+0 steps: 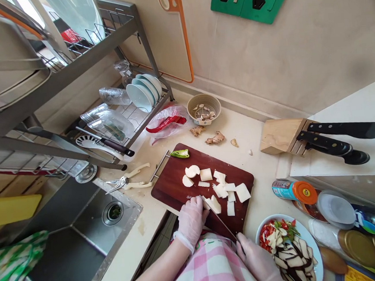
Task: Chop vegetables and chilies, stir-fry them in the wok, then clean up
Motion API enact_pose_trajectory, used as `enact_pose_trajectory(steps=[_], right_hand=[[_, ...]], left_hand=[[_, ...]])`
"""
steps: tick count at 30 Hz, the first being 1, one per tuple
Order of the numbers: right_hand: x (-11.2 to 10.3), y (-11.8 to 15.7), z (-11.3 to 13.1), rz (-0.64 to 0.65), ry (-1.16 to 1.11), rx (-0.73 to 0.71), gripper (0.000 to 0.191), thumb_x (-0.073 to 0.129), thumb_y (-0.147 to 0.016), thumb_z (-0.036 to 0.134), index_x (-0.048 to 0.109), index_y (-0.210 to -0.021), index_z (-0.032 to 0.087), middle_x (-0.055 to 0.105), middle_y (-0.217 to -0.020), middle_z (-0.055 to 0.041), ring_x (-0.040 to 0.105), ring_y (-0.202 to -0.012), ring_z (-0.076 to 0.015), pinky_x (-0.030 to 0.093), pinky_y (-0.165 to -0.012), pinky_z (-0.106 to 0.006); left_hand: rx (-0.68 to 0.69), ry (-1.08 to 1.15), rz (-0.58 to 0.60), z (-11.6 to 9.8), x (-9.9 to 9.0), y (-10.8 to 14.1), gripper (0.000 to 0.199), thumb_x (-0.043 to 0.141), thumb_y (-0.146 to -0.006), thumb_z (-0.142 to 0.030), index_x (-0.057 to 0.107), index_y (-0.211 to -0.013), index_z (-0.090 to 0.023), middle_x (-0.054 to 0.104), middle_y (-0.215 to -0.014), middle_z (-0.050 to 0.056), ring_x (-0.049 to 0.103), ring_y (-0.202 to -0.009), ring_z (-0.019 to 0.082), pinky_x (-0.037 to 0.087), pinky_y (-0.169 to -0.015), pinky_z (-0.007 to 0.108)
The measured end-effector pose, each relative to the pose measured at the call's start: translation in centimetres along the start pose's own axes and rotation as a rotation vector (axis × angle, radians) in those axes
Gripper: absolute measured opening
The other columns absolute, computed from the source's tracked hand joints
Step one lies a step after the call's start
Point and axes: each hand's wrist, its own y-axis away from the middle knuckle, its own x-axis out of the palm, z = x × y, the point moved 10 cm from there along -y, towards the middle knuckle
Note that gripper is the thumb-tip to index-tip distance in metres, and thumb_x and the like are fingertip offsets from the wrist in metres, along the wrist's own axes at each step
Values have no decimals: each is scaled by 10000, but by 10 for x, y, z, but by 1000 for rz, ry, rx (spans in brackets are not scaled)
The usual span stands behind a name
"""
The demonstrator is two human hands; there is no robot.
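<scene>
My left hand (192, 220), in a clear glove, has its fingers closed on a piece of white vegetable (214, 204) at the near edge of the dark red-brown cutting board (174, 185). My gloved right hand (255, 256) grips a knife (225, 226), whose thin blade runs up beside that piece; the grip mostly hides the handle. Flat white slices (242, 193) lie scattered over the board's right half, with thicker chunks (192, 171) near its middle. A piece of green pepper (179, 154) rests at the far left corner.
Right of the board stand a plate (318, 258) of cut vegetables, several jars (304, 192) and a knife block (283, 135). Kitchen scissors (128, 179) lie left, near the sink (85, 239) and dish rack (133, 28). Behind are a colander (204, 108), ginger (215, 138) and bagged red peppers (166, 123).
</scene>
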Motion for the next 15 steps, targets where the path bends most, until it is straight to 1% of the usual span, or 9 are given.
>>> enact_pose_trajectory(steps=[2,4,7,10,12,15], right_hand=[[0,-4,1,-32,5,-20,300,330,-879,168,625,-910,216,719,-731,-45,683,-655,-185,394,-494,-218],[-2,-6,1,-75,-8,-60,304,320,-885,190,623,-877,217,720,-743,-44,684,-656,-184,402,-501,-219],[-10,-4,0,-163,-28,-98,307,317,-889,233,623,-865,230,725,-771,-42,689,-674,-183,421,-515,-219],[-20,3,1,-232,-61,-116,313,307,-896,273,619,-895,243,725,-748,-34,688,-646,-181,432,-508,-221],[-24,8,4,-247,-83,-123,320,297,-898,282,615,-897,248,726,-742,-32,688,-636,-183,441,-501,-225],[-26,16,3,-237,-108,-115,321,299,-898,289,618,-883,257,731,-759,-29,689,-637,-179,452,-502,-221]], left_hand=[[3,12,-3,0,-1,0,345,574,-821,-340,526,-1097,-139,569,-949,91,580,-811,222,448,-680,328],[8,18,-4,-1,-3,0,317,561,-826,-337,531,-1072,-138,569,-934,88,580,-811,224,447,-674,327],[10,20,4,-1,-5,0,299,545,-832,-353,532,-1042,-140,576,-925,88,581,-814,236,449,-671,338],[7,20,15,-1,-6,0,322,554,-825,-368,518,-1051,-142,580,-949,92,581,-823,242,452,-679,345],[-3,23,28,1,-6,1,319,568,-817,-375,516,-1038,-151,579,-958,89,581,-832,236,451,-691,340],[-21,20,55,4,-5,2,296,590,-807,-378,521,-1000,-164,578,-960,80,585,-837,226,449,-699,328]])
